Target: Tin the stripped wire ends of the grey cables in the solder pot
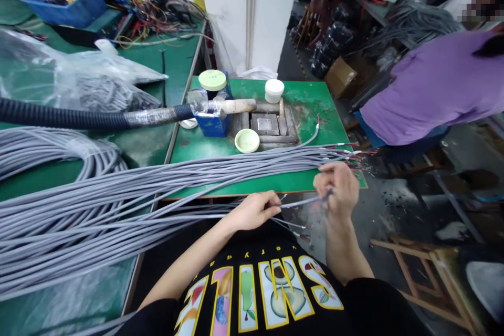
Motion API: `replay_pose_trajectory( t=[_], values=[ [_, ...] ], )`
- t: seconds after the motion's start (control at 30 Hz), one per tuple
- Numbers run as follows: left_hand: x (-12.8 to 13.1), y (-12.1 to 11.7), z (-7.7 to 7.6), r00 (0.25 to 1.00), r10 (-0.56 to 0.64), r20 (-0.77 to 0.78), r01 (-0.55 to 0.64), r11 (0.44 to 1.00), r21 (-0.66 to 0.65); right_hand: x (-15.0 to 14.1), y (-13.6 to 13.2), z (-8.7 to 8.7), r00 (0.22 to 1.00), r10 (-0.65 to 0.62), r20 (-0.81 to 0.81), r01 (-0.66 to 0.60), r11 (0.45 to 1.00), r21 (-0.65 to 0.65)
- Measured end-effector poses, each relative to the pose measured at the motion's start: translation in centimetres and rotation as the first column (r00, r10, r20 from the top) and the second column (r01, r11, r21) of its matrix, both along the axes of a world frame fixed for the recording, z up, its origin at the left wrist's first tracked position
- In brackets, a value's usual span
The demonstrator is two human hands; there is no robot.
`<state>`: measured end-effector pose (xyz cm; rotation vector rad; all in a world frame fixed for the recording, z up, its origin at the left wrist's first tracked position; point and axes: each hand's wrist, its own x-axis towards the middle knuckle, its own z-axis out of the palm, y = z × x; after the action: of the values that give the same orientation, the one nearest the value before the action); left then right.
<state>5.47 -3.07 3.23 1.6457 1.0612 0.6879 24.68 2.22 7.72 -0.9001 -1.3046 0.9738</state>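
My left hand (pixel 252 211) pinches a grey cable (pixel 299 203) between thumb and fingers, just in front of my shirt. At the cable's end my right hand (pixel 337 189) is closed around the tip, where a dark bit shows; motion blurs the detail there. Beyond both hands a bundle of grey cables (pixel 220 172) lies across the green table, with stripped ends and thin red wires (pixel 356 153) at the right. Several more cable ends (pixel 297 227) hang below the table edge beside my left hand.
A pot set in the table (pixel 268 125) has a light green dish (pixel 247 140) and a white tub (pixel 274 91) nearby. A ribbed hose (pixel 79 114) reaches in from the left. Coiled cables (pixel 59 149) cover the left table. At right sits a person in purple (pixel 437 84).
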Motion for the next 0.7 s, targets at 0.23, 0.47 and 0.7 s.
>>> replay_pose_trajectory(
  t=[0.23, 0.47, 0.7],
  values=[
    [0.7, 0.5, 0.5, 0.769, 0.426, 0.477, -0.401, 0.902, -0.161, -2.3, -0.5, -2.6, 0.8, 0.272, 0.535, -0.167, 0.957, -0.237],
    [0.4, 1.0, -0.4, 0.447, 0.636, 0.63, -0.458, 0.767, -0.449, -2.6, -2.9, -3.0, 0.692, 0.508, 0.512, -0.347, 0.857, -0.381],
    [0.8, 0.8, -0.4, 0.506, 0.594, 0.625, -0.39, 0.804, -0.449, -2.8, -3.1, -3.1, 0.701, 0.627, 0.341, -0.507, 0.773, -0.381]
  ],
)
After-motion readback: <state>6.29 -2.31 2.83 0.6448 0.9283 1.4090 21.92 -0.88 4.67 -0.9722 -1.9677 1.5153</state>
